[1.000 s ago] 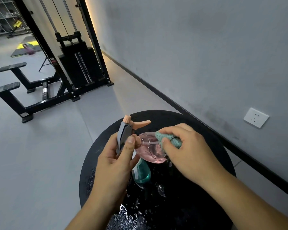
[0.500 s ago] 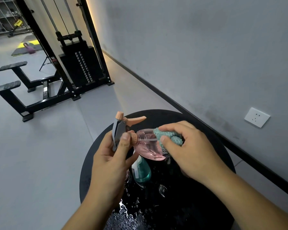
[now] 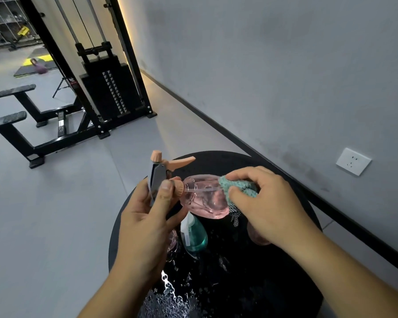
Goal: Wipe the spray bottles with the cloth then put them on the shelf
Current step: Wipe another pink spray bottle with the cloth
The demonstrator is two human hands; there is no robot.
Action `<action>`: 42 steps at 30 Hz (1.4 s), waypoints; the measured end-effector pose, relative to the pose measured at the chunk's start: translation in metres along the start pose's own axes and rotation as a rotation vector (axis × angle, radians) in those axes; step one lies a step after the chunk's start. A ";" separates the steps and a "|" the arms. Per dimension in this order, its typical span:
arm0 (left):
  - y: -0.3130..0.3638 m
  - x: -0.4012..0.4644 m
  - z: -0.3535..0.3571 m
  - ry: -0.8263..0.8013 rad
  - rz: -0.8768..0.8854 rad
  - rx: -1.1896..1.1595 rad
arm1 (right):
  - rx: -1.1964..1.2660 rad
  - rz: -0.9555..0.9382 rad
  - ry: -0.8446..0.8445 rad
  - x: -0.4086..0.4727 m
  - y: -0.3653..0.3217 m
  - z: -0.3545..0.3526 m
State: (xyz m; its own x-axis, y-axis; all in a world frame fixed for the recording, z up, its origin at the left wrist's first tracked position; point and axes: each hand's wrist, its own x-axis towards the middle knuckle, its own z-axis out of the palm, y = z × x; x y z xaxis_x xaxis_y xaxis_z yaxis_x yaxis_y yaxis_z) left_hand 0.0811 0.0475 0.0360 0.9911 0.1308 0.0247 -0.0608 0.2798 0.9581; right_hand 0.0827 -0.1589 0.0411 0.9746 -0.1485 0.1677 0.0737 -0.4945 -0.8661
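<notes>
Much of the round black tabletop [image 3: 274, 164] is covered by the two forearms, and its near edge runs out of the bottom of the frame; water drops and a bright glare patch near the lower middle make the wet surface hard to read. A pinkish shape [image 3: 259, 236] under the right wrist and another [image 3: 171, 241] beside the left palm are too hidden to identify. The teal spray bottle [image 3: 194, 237] stands on the tabletop below the hands, its white head partly tucked behind the left hand. The pink spray bottle [image 3: 205, 198] is clear and rosy, with a peach collar, peach nozzle and trigger, and a grey head; it is held above the tabletop, lying roughly on its side with the head to the left and the body to the right. The left hand [image 3: 147, 226] has its grip closed on the grey head, thumb pressed on the front near the collar. The right hand [image 3: 267, 203] has its grip pinched on a teal cloth [image 3: 237, 187], which is pressed against the far end of the pink body; a checked corner of the cloth hangs below the fingers
</notes>
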 end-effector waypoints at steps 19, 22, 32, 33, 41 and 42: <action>-0.003 -0.007 0.013 0.145 -0.079 0.106 | -0.113 -0.048 -0.043 -0.011 -0.007 0.008; -0.003 -0.009 0.015 0.156 -0.090 0.114 | -0.067 -0.141 -0.096 -0.020 -0.016 0.013; -0.004 -0.005 0.011 0.163 -0.106 0.095 | -0.083 -0.012 -0.077 -0.011 -0.001 0.004; -0.005 -0.006 0.013 0.152 -0.104 0.092 | -0.062 -0.050 -0.091 -0.014 -0.004 0.006; 0.002 -0.002 0.008 0.182 -0.079 0.054 | -0.086 0.031 -0.029 -0.002 0.005 -0.001; 0.002 -0.002 0.008 0.184 -0.083 0.053 | -0.073 0.025 -0.030 -0.003 0.004 0.000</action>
State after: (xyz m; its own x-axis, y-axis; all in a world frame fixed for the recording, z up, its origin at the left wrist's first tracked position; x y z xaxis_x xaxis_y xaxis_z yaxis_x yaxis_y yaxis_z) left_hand 0.0798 0.0400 0.0404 0.9539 0.2820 -0.1030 0.0315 0.2471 0.9685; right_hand 0.0800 -0.1604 0.0374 0.9819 -0.1362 0.1315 0.0349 -0.5526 -0.8327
